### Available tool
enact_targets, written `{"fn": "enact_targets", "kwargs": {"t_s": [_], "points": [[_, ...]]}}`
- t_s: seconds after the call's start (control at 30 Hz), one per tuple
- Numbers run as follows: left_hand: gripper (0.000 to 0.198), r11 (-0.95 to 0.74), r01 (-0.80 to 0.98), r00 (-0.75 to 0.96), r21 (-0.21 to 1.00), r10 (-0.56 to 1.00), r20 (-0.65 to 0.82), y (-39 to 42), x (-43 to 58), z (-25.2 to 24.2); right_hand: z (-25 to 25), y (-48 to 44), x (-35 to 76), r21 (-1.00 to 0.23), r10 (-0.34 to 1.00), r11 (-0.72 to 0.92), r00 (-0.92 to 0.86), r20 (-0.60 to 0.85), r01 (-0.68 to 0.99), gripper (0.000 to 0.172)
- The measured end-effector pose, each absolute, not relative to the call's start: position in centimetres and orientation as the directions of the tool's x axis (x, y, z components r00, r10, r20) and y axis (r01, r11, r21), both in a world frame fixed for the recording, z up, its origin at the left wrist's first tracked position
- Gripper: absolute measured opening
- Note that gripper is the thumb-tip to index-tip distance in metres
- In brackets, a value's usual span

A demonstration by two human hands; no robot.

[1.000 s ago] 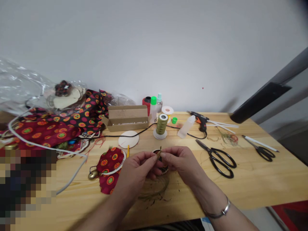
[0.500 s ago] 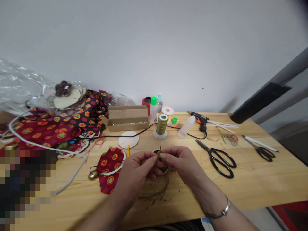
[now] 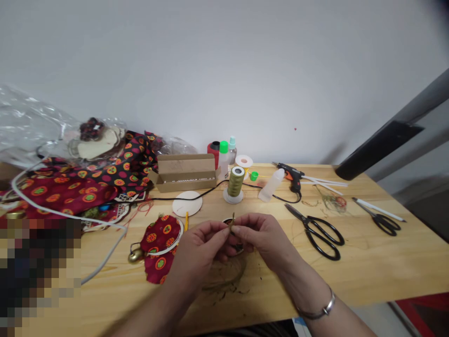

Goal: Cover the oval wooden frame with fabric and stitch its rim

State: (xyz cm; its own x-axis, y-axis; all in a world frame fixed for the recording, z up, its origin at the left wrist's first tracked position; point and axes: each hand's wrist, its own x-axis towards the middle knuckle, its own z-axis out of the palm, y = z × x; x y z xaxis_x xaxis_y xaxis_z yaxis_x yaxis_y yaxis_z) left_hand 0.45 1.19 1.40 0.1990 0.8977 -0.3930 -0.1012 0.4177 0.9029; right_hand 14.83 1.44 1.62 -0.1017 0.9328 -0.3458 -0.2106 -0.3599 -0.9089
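Since the earlier frame, only the right hand point(image 3: 268, 238) has visibly shifted, its thumb settling slightly lower against the olive strand point(image 3: 233, 218); the left hand point(image 3: 199, 245) looks the same. So small a change suggests fine work at one spot, with the strand barely displaced. Both hands pinch the strand in their fingers, its tip pointing up, on the near side of the olive thread spool point(image 3: 235, 184) and apart from it. Nearer than the spool too, a round dark piece point(image 3: 239, 248) is partly hidden by the hands; whether the strand joins it, I cannot tell.

The spool limits forward reach. To its near left, the fabric-covered disc point(image 3: 160, 234) crowds the left hand; to its near right lie the large scissors point(image 3: 307, 220). Farther right of the spool, past them, the table point(image 3: 379, 262) offers more room; its near edge is well apart from the spool.
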Motion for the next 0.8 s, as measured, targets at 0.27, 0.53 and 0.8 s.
{"fn": "enact_targets", "kwargs": {"t_s": [0.27,0.53,0.8], "points": [[0.017,0.417,-0.085,0.212,0.905,0.895,-0.392,1.24,0.52,1.30,1.60,1.53,14.70,-0.906,0.929,-0.371,-0.099,-0.357,-0.205,0.017],[0.015,0.426,-0.091,0.209,0.900,0.892,-0.401,1.17,0.65,1.38,1.76,1.39,14.67,-0.903,0.925,-0.380,-0.080,-0.372,-0.199,0.017],[0.016,0.435,-0.098,0.206,0.895,0.889,-0.409,1.13,0.55,1.19,1.64,1.57,14.61,-0.906,0.927,-0.374,-0.085,-0.365,-0.198,0.017]]}}
